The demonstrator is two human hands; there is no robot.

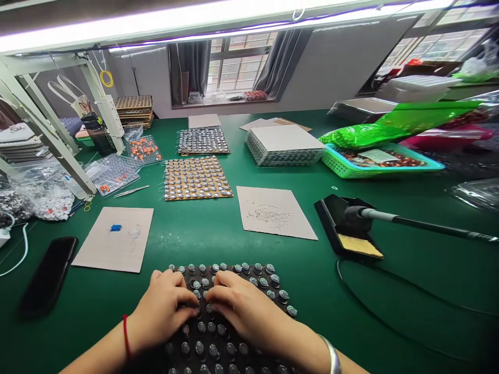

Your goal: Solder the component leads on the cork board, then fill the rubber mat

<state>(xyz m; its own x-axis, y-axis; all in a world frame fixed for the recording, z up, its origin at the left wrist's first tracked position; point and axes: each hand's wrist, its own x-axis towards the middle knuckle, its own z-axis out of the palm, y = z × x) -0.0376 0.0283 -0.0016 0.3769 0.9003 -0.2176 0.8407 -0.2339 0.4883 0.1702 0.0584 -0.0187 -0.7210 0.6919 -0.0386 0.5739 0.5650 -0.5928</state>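
A dark board [230, 332] carrying rows of small round metal-topped parts lies at the bottom centre, partly under both hands. Over its left side is my left hand [166, 306], with a red string at the wrist; its fingers are bent and pinched together at one of the small parts. My right hand [237, 301], with a silver bangle at the wrist, reaches over the middle of the board, thumb and fingers also pinched close to the left fingertips. What either hand holds is too small and hidden to make out.
Cardboard sheets [132, 254] [280, 224] lie left and right. Behind are a brown board of round parts [197, 179], a sheet stack [284, 143] and a green basket [390, 169]. A soldering iron stand [346, 228] with cable is right, a phone [49, 275] left.
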